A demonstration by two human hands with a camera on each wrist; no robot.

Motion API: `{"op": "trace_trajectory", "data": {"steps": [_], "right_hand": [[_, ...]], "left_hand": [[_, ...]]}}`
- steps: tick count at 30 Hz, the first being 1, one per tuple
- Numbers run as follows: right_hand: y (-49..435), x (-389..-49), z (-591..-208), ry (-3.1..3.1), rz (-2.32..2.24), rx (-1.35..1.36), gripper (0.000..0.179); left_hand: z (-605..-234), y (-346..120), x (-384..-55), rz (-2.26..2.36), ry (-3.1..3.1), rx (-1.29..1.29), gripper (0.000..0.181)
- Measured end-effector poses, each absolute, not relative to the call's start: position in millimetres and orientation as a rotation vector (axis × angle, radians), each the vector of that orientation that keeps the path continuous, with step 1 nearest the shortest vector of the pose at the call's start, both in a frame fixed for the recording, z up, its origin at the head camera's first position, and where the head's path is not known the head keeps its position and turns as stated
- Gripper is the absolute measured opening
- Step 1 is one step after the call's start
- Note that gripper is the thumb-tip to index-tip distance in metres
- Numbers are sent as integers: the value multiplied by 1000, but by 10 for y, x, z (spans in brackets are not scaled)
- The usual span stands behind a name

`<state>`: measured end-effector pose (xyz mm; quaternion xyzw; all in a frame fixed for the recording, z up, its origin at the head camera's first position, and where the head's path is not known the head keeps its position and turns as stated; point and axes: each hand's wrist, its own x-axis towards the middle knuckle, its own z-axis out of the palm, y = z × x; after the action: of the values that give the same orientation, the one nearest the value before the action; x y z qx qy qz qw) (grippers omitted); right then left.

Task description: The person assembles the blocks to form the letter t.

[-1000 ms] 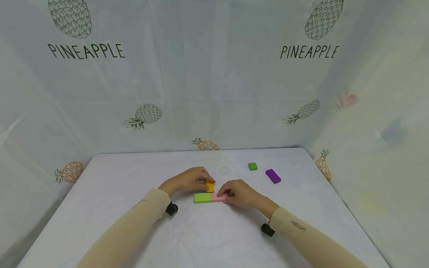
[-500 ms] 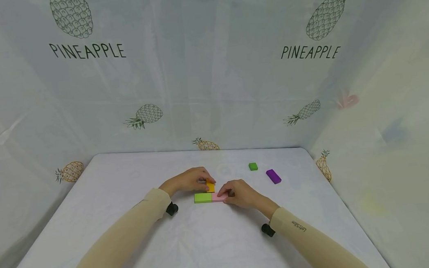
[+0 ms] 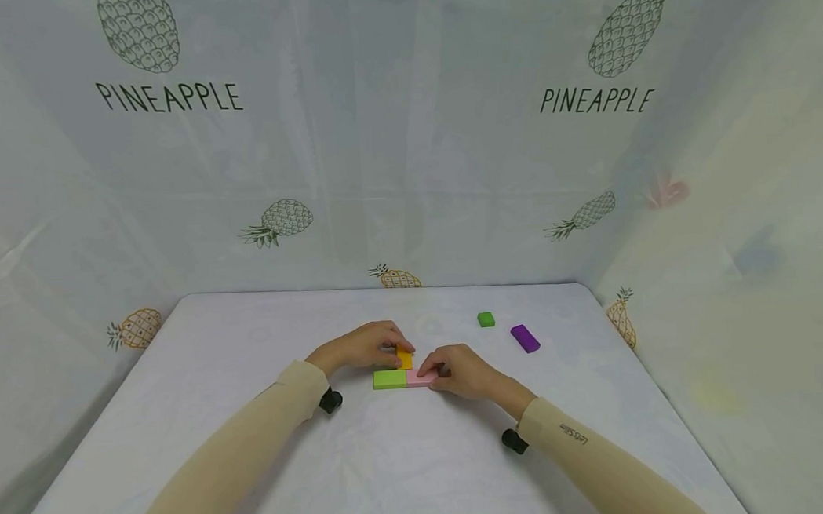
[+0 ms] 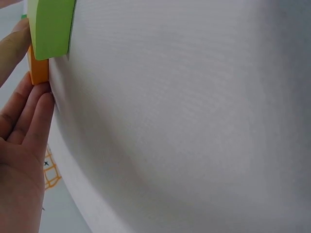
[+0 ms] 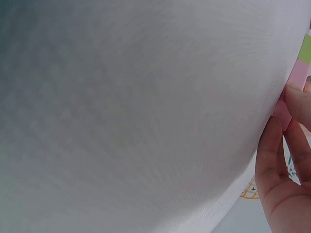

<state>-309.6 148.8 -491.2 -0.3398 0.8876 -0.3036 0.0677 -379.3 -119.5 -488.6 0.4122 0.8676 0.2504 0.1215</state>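
White surface [image 3: 396, 462]: left hand [image 3: 362, 346], right hand [image 3: 462, 372] virtually unmoved from second ago, suggesting steadying. Right pinches pink block [image 3: 413, 379], butted against light-green block [image 3: 389, 380] at left; left pinches orange block [image 3: 405, 361] at pair's far side.

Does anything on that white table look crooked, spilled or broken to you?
Nothing looks spilled or broken. Only the purple block stands out a little: it lies slantwise, off to the right, while the lime-green block and pink block sit end to end in a straight row.
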Motion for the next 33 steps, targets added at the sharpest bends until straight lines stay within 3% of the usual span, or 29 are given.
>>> {"op": "trace_trajectory", "data": {"steps": [33], "right_hand": [[1495, -3116, -4931, 2677, -904, -1016, 24]], "left_hand": [[-4872, -1176, -3806, 725, 2537, 1192, 32]]}}
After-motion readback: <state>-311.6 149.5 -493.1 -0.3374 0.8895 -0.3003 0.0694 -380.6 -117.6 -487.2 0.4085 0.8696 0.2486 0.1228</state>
